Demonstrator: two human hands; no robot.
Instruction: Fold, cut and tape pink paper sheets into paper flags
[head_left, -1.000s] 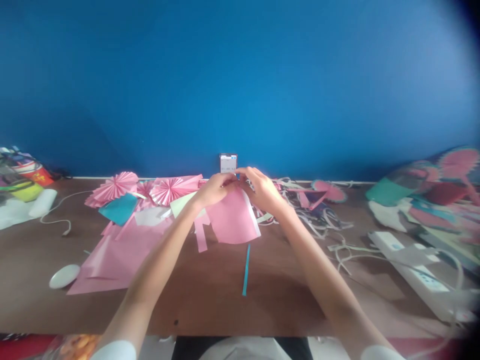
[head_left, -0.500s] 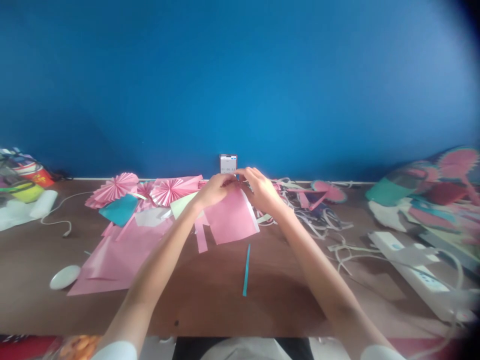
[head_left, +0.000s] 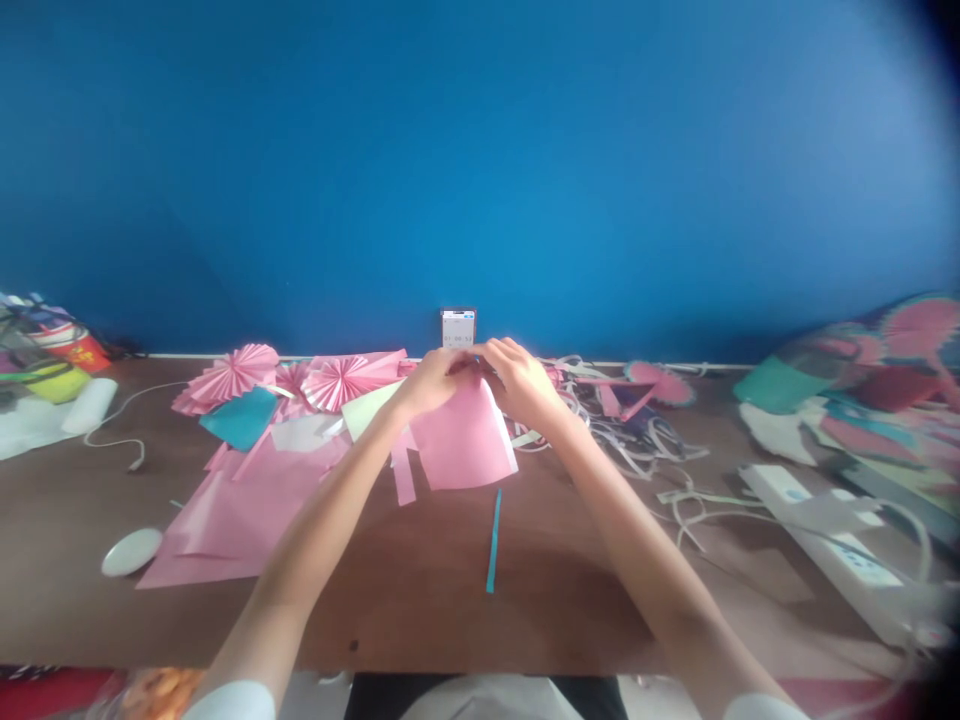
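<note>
A sheet of pink paper (head_left: 465,440) with a white strip along its right side is held up in front of me, its lower edge toward me. My left hand (head_left: 439,378) pinches its top edge from the left. Close beside it, my right hand (head_left: 514,375) grips the same top edge, fingers bent over it; the fingertips of both hands nearly meet and are partly hidden. Left of the sheet hangs or lies a narrow pink strip (head_left: 403,475). On the table below lies a thin blue paper strip (head_left: 493,545).
Pink folded paper fans (head_left: 341,383), a teal piece (head_left: 240,418) and a large pink sheet (head_left: 247,510) lie left. A phone (head_left: 458,327) leans on the blue wall. Tangled paper strips (head_left: 637,445) and a power strip (head_left: 825,540) are right; a white mouse (head_left: 132,552) is far left.
The pink sheet's lower edge has curved slightly. Both hands keep their hold in nearly the same place, with the right fingers shifted a little.
</note>
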